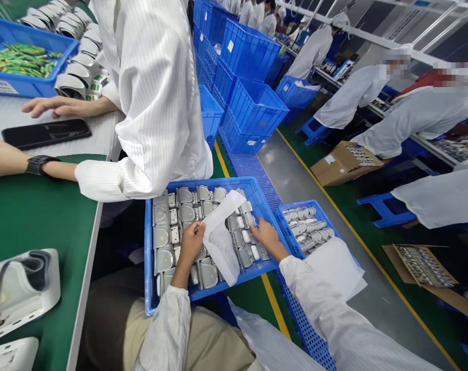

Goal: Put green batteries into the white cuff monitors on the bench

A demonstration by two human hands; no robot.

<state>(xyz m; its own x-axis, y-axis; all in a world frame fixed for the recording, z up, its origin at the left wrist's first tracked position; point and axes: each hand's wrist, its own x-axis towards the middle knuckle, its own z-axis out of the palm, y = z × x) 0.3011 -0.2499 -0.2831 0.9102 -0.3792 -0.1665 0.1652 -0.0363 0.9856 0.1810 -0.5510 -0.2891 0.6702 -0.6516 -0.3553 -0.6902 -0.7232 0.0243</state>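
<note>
My left hand (pixel 193 241) pinches a thin white sheet (pixel 221 237) that hangs crumpled over the middle of a blue crate (pixel 148 268). Inside the crate, grey curved plastic parts (pixel 187 212) stand in rows, with small white pieces between them. At the crate's right side, my right hand (pixel 265 236) has its fingers bent around the edge of a grey plastic part (pixel 250 220); its fingertips are partly hidden. Some of the rows are covered by the sheet.
A co-worker's sleeve (pixel 149 103) borders the crate on the left, above a green table (pixel 71 216) with a phone (pixel 46 134). To the right are a second blue crate (pixel 282 226) and loose white sheets (pixel 334 265). Stacked blue bins (pixel 253 103) stand behind.
</note>
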